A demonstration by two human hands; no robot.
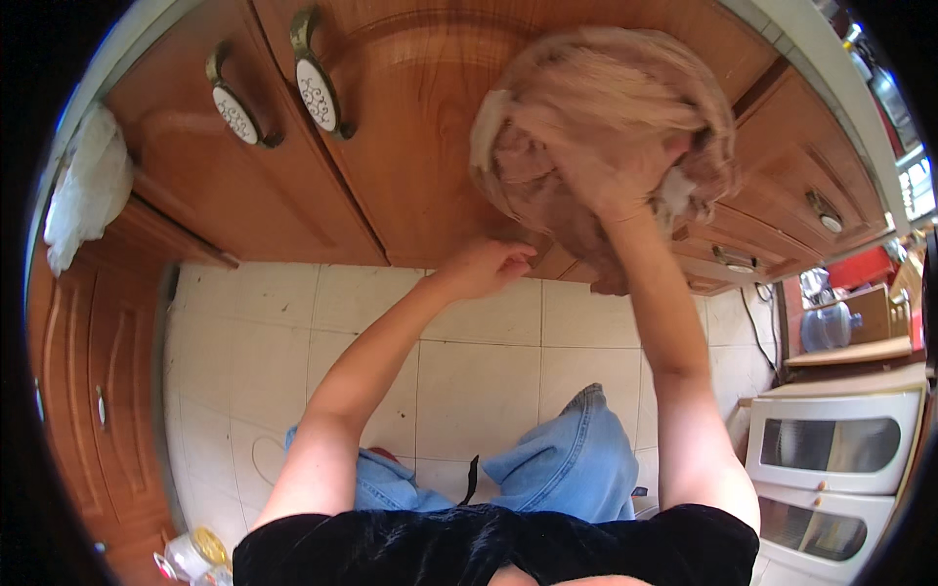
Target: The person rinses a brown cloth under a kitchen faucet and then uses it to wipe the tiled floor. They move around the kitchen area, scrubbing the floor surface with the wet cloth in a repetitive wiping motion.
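A crumpled pinkish-brown cloth (pixel 535 176), blurred by motion, hangs in front of the wooden cabinet door (pixel 425 146). My right hand (pixel 623 165) is at the cloth, over its middle, and folds of it surround the hand; the fingertips are hidden or blurred, so their grip cannot be made out. A small whitish patch shows beside the wrist. My left hand (pixel 495 267) is lower and to the left, near the bottom edge of the cabinet, apart from the cloth. Its fingers are loosely curled, and nothing shows in them.
Door handles with white inlays (pixel 316 95) stick out at the upper left. A white plastic bag (pixel 88 187) hangs at the far left. Clear containers (pixel 194 557) stand on the floor at lower left. At right are a white cabinet (pixel 828 439), a water jug (pixel 828 327) and a black cable (pixel 758 329).
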